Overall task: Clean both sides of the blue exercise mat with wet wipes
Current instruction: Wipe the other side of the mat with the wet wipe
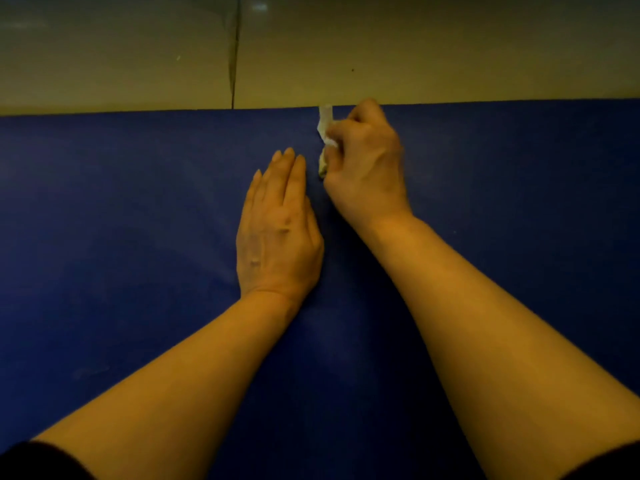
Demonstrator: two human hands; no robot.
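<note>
Lying flat on the tiled floor (450, 57), the mat (138, 237) looks soft, light and floppy; best lifted by an edge. Near its far edge the right hand (367, 161) clutches a crumpled wipe (325, 129); the left hand (277, 233) presses flat, fingers straight.

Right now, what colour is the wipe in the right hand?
White, dulled and greyish at its lower end, seen in the head view: the wet wipe bunched in the right hand.
</note>
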